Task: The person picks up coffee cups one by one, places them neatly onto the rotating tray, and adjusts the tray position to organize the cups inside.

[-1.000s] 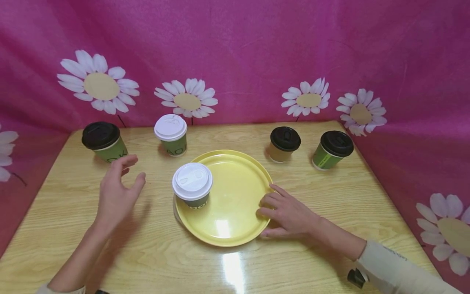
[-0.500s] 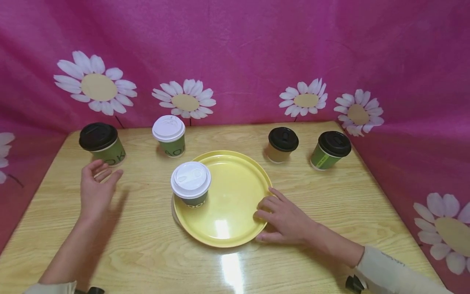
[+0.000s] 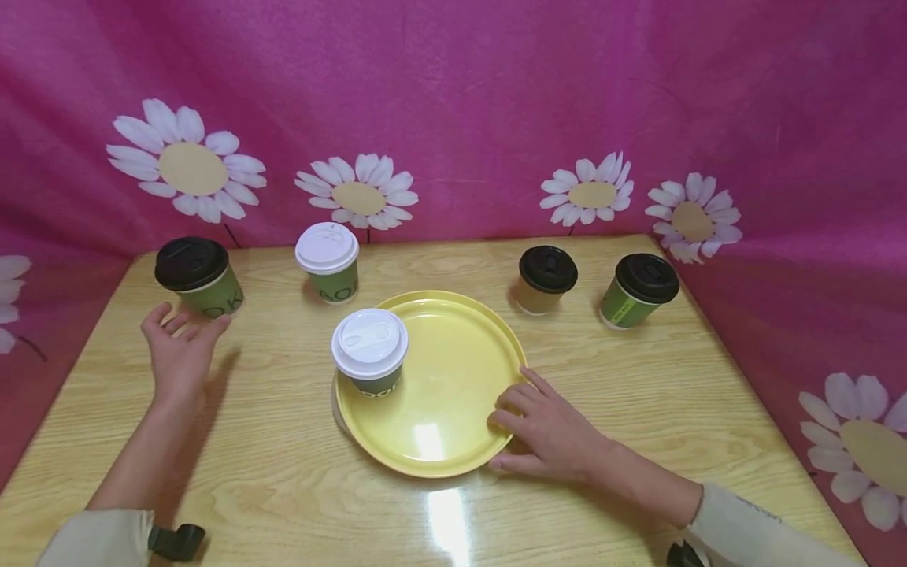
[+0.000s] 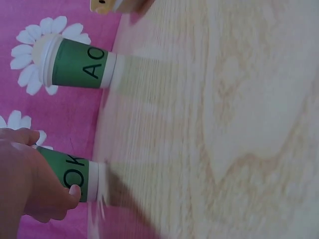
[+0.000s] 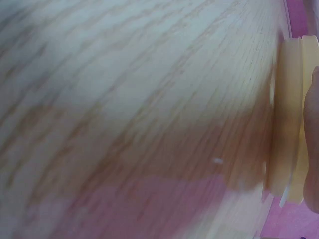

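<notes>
My left grip (image 3: 177,358) is spread, not closed; the upright green cup (image 3: 216,296) stands just ahead of it, well apart from my right grip (image 3: 549,425), which touches the yellow tray (image 3: 453,370); whether clasping, I cannot tell. My left wrist view shows the cup's white base (image 4: 93,181); only the head view its black lid (image 3: 193,264).

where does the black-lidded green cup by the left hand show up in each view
Head: green cup at left, just beyond the left hand
Left wrist: lower left, sideways, partly hidden by that hand
Right wrist: not in it
Shared landmark: wooden table, in all three
</notes>
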